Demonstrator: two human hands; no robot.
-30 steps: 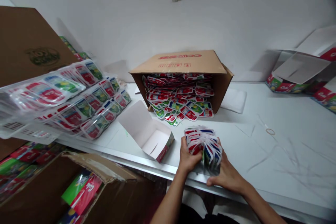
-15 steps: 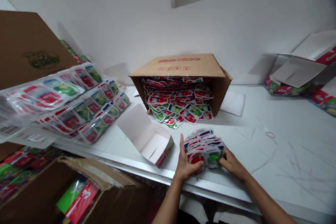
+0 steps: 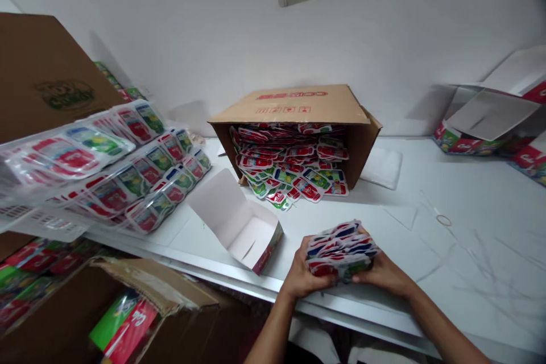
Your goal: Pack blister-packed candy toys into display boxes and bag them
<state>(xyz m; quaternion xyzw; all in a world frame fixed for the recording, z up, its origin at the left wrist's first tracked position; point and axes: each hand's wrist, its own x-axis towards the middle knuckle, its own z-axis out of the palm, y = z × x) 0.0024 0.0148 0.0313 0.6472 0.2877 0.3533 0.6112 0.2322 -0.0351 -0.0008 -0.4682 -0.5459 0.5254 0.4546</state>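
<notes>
A stack of small red, green and blue blister packets is gripped from both sides, just above the front of the white table. My left hand closes on its left end and my right hand on its right end. An open white carton with a red and green outside lies on the table just left of my hands. Behind it a cardboard box lies on its side, with several of the same packets spilling out of it.
A clear tray of packets juts in from the left over a brown box. An open cardboard box with red and green cartons stands below the table edge. Flattened cartons lie at the far right. A rubber band rests on the table.
The packet stack has been turned from standing on edge to lying nearly flat between my hands. My right hand moved from under it to its right end.
</notes>
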